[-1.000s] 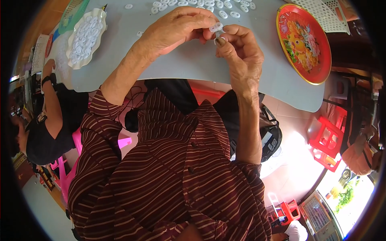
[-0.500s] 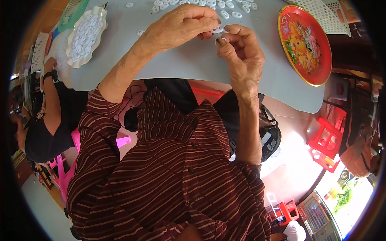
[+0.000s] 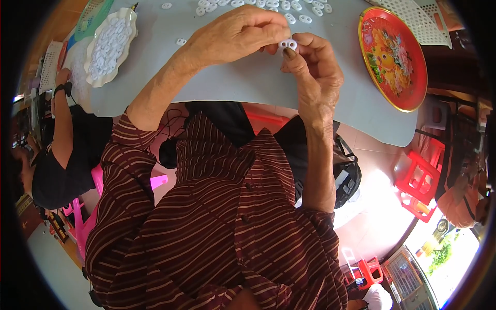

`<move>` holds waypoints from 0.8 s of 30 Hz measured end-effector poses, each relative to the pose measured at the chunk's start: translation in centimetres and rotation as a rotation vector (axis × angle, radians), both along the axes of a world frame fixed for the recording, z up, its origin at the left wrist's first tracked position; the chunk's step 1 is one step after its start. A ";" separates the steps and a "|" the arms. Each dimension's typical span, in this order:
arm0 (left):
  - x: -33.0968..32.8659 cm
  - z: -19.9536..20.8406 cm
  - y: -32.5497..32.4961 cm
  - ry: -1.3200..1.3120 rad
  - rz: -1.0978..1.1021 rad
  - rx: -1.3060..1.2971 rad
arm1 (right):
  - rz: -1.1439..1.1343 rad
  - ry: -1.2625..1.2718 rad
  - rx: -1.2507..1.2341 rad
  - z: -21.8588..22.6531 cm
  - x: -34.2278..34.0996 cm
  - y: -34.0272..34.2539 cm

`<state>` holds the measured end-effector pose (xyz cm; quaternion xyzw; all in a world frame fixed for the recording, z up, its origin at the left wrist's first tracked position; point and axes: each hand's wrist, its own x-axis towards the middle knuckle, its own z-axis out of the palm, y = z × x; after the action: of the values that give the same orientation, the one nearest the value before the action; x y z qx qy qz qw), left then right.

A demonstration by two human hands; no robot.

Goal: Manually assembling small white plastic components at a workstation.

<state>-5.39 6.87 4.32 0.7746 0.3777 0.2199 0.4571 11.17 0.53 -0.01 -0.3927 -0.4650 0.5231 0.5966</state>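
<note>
Near the top centre of the frame, a small white oval piece (image 3: 287, 45) with two holes sits above the grey bench (image 3: 258, 85), between both hands. Right hand (image 3: 310, 59): nearly closed, thumb below and curled forefinger behind, apparently pinching the piece. Left hand (image 3: 245, 33): fingers bent together, tips right by the piece's upper left; cannot tell whether they grip it or only touch. Handling, judged by eye: light, stiff, probably plastic; smooth face, so likely slippery under a thumb. Not obviously fragile. Best hold: by the rounded rim or ends, leaving both holes uncovered. Around it: loose white pieces (image 3: 305, 19) scattered along the top edge, one stray piece (image 3: 181, 42) just beyond the left forearm. Upper left, a scalloped dish (image 3: 105, 81) heaped with similar pieces, a green mesh basket (image 3: 94, 19) beside it. Upper right, a red tray (image 3: 415, 95) with a floral print, a white perforated basket (image 3: 418, 23) behind. Nothing obstructs the hands; the left forearm lies between the piece and the dish.
</note>
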 end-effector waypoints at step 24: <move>0.9 -3.8 -2.7 -0.297 0.207 0.136 | 0.050 -0.180 0.043 -0.1 -0.6 0.2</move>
<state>-4.52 4.21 0.57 0.7196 0.3682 0.4027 0.4294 10.60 0.75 -0.09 -0.4135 -0.5376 0.4904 0.5472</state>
